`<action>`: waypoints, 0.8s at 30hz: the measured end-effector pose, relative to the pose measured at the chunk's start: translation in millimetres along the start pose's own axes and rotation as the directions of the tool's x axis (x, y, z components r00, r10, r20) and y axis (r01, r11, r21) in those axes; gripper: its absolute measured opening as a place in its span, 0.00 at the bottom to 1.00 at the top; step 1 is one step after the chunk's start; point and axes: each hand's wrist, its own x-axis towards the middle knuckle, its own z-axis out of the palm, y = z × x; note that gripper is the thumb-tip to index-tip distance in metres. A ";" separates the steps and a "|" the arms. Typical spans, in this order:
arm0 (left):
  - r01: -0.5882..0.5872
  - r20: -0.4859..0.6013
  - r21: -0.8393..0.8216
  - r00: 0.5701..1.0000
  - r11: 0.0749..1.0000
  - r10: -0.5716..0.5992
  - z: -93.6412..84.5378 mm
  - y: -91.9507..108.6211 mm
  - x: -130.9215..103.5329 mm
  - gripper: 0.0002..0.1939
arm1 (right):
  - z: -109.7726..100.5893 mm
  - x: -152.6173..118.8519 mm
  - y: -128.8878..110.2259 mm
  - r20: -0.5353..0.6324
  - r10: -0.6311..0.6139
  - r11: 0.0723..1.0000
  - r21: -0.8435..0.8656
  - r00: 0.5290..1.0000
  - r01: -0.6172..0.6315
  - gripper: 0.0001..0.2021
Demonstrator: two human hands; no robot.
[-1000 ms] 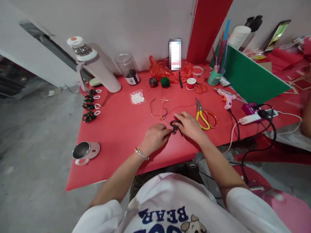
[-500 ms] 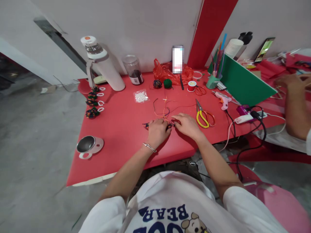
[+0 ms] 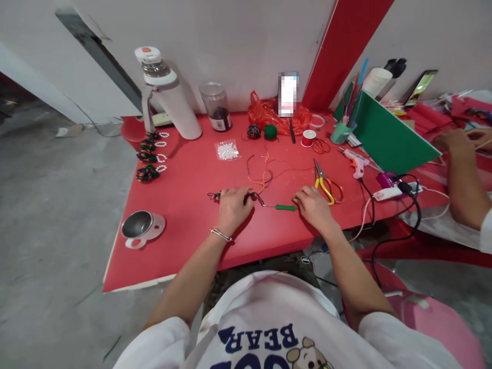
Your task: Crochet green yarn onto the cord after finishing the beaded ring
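Note:
My left hand [image 3: 235, 209] is closed over a multicoloured yarn crochet piece [image 3: 217, 197], which sticks out past both sides of the fingers. Dark loops of yarn run from its right end to the metal tip of a green-handled crochet hook [image 3: 285, 207], lying low over the table. At the handle's end, the bent fingers of my right hand [image 3: 313, 207] are closed on it. Loose orange and purple yarn tails [image 3: 265, 177] spread beyond the hands. Yellow-handled scissors [image 3: 326, 190] lie just past my right hand, on red-handled ones.
A steel-lined mug [image 3: 156, 225] stands left, below several yarn pieces with white bead loops [image 3: 148, 172]. Farther back are a bag of white beads [image 3: 227, 150], a tall bottle [image 3: 180, 110], a jar [image 3: 216, 107] and yarn balls [image 3: 270, 132]. A glue gun [image 3: 356, 162] and another person's arm [image 3: 463, 174] are right.
My hands have moved apart, the left one leftward with the crochet piece, the right one rightward. The green crochet hook now shows between them.

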 end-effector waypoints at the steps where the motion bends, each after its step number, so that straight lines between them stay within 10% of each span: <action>1: -0.011 0.000 -0.018 1.000 1.000 0.011 0.4 -0.3 -0.2 0.14 | -0.2 -1.3 0.1 -0.013 -0.002 1.000 0.023 1.000 0.003 0.15; 17: -0.041 -0.019 -0.066 0.999 0.997 0.040 -0.7 -7.7 0.7 0.12 | 12.5 -7.4 -30.3 -0.026 0.129 0.975 0.188 0.991 -0.122 0.08; 21: 0.017 -0.086 -0.350 0.995 0.937 -0.050 2.9 -9.7 2.0 0.11 | 11.5 -4.3 -20.5 -0.071 0.281 0.903 0.358 0.957 -0.238 0.10; 24: 0.148 -0.024 -0.708 0.972 0.690 -0.233 0.9 -7.5 4.8 0.11 | 6.9 5.4 -20.9 -0.215 0.315 0.920 0.307 0.924 -0.242 0.12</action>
